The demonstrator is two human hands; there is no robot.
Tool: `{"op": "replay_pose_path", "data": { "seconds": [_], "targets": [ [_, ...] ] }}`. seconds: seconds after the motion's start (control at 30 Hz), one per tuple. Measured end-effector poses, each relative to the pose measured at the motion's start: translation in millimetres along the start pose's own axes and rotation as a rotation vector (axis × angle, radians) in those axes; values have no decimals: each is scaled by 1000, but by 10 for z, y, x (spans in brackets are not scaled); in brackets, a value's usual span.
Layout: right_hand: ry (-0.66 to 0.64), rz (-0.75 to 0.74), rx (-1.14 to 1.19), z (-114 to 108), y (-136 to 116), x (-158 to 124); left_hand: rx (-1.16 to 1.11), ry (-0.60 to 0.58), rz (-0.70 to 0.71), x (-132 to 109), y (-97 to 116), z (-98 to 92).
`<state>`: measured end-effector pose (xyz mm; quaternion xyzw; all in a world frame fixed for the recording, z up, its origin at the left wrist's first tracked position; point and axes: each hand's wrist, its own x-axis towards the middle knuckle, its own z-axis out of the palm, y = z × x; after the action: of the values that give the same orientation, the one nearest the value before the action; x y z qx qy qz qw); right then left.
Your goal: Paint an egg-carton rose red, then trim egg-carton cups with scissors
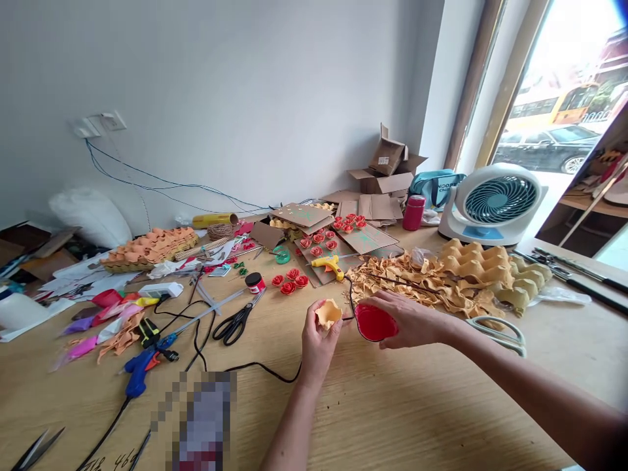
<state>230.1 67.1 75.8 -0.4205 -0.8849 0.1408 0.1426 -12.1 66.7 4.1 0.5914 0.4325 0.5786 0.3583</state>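
Observation:
My left hand [318, 337] is closed on a pale yellow egg-carton cup [328, 314] with a jagged, petal-like rim. Just to its right, my right hand [409, 320] grips a round red cup [377, 322] with a dark rim, its red inside turned towards me. Whether that red is paint or the cup's own colour I cannot tell. Both are held above the wooden table [392, 405], slightly apart. Beyond them lie red paper-pulp roses [290, 281] and a yellow glue gun [328, 265].
Torn carton scraps [392, 281] and egg trays [473, 261] lie to the right, near a fan [498, 203]. Black scissors [235, 324], a small red jar [255, 282], a blue glue gun [140, 373] and looping black cables [265, 367] are on the left.

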Motion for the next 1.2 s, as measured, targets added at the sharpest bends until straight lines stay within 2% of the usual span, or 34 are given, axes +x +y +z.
{"op": "replay_pose_path", "data": {
  "seconds": [0.13, 0.3, 0.53, 0.7, 0.87, 1.03, 1.2],
  "targets": [
    [12, 24, -45, -231, 110, 31, 7, 17, -10, 5, -32, -10],
    [77, 76, -146, -651, 430, 72, 40, 26, -19, -12, -50, 2],
    [184, 222, -246, -1248, 1183, 150, 201, -52, 8, -99, -26, 20],
    [229, 314, -302, -1505, 1812, 208, 332, -120, 92, -159, -6, 24],
    [207, 445, -336, -1527, 2387, 286, 348, -163, 100, -186, -2, 38],
    [171, 565, -326, -1307, 2853, 448, 369, -187, 108, -221, -18, 42],
    [144, 622, -265, -1077, 3181, 624, 424, -227, 97, -244, -44, 34]
  ]
}}
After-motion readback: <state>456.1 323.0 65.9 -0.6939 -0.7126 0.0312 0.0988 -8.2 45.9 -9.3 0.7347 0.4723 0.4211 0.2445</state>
